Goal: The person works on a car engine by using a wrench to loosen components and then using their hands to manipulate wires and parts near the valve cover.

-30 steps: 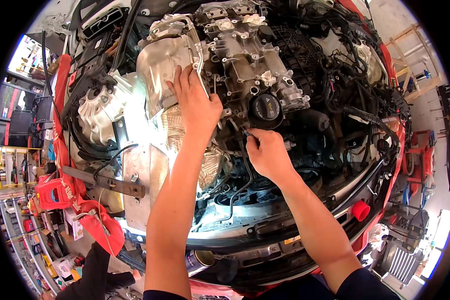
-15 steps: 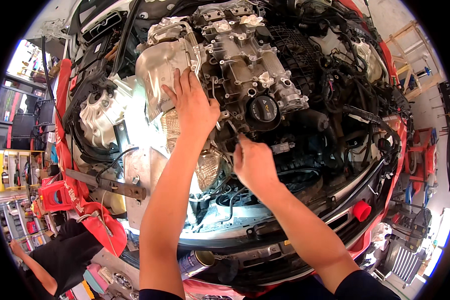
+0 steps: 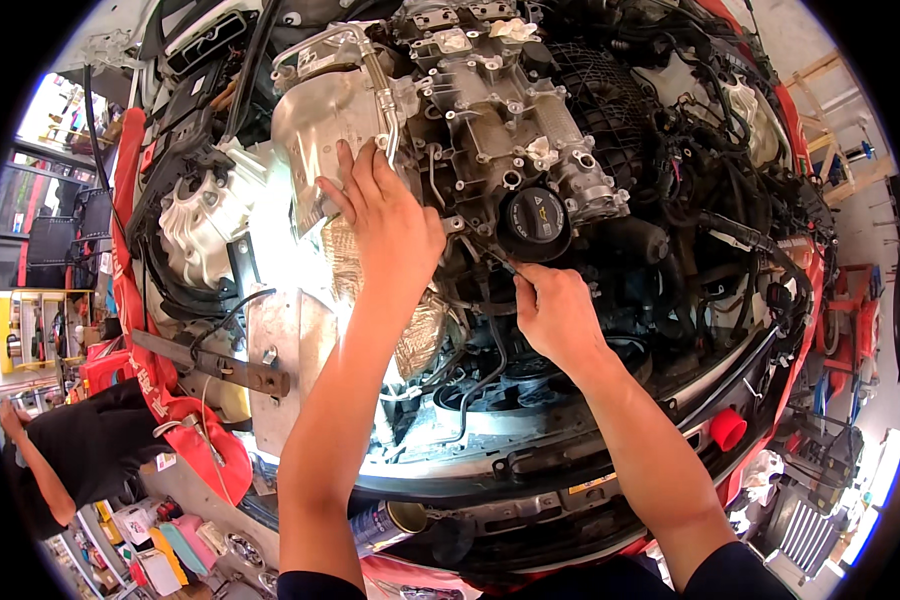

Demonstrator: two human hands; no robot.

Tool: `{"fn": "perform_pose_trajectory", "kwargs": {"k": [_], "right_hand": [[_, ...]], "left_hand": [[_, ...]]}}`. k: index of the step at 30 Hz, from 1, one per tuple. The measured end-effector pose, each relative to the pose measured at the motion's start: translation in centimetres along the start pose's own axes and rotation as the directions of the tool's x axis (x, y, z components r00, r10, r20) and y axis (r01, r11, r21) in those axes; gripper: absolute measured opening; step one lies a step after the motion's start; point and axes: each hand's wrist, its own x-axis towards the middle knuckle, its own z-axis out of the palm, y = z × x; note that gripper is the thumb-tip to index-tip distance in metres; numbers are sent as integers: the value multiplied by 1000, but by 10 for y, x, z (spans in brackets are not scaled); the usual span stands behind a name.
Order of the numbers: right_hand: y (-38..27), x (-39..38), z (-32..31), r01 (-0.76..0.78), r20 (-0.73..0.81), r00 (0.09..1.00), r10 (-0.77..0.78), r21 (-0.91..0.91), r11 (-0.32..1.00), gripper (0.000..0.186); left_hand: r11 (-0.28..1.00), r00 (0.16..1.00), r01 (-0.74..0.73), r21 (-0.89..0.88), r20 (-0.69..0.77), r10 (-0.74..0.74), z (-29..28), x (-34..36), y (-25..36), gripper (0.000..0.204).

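Note:
My left hand (image 3: 395, 225) lies with its fingers spread on the silver heat shield (image 3: 320, 125) and against the metal pipe (image 3: 388, 105) along its edge. Just below the black oil filler cap (image 3: 533, 222), my right hand (image 3: 560, 312) is closed in a pinch. From its fingertips a slim metal tool (image 3: 497, 252) points left toward the engine's front corner; its far end is lost among the brackets and hoses. The bare engine top (image 3: 490, 125) lies beyond both hands, with white wads of paper (image 3: 542, 152) in some of its openings.
Red covers (image 3: 148, 330) drape the car's sides. A metal bar (image 3: 210, 365) juts across at the left. On the front edge sit a red cup-shaped part (image 3: 727, 428) and a can (image 3: 385, 525). Another person's arm (image 3: 42, 465) shows at far left, apart from me.
My right hand has swung to the right below the oil cap, and the slim tool has turned with it. My left hand stays on the heat shield. The other person has shifted.

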Motion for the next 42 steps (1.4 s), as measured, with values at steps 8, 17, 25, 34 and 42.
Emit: {"fn": "perform_pose_trajectory", "kwargs": {"k": [8, 17, 25, 34, 42], "right_hand": [[-5, -7, 16, 46, -54, 998, -46, 8, 999, 20], [-2, -17, -4, 39, -17, 999, -40, -41, 998, 22], [-27, -42, 7, -625, 435, 761, 481, 692, 362, 25], [-38, 9, 69, 1, -117, 993, -2, -10, 1000, 28], [-48, 14, 96, -28, -269, 963, 3, -90, 996, 21]], "left_hand": [[999, 999, 8, 52, 38, -10, 6, 15, -3, 68], [999, 995, -41, -21, -96, 38, -2, -26, 10, 66], [993, 992, 29, -111, -117, -42, -15, 14, -5, 23], [747, 978, 90, -658, 202, 60, -12, 20, -33, 50], [748, 962, 181, -639, 275, 2, -10, 22, -30, 53]]}}
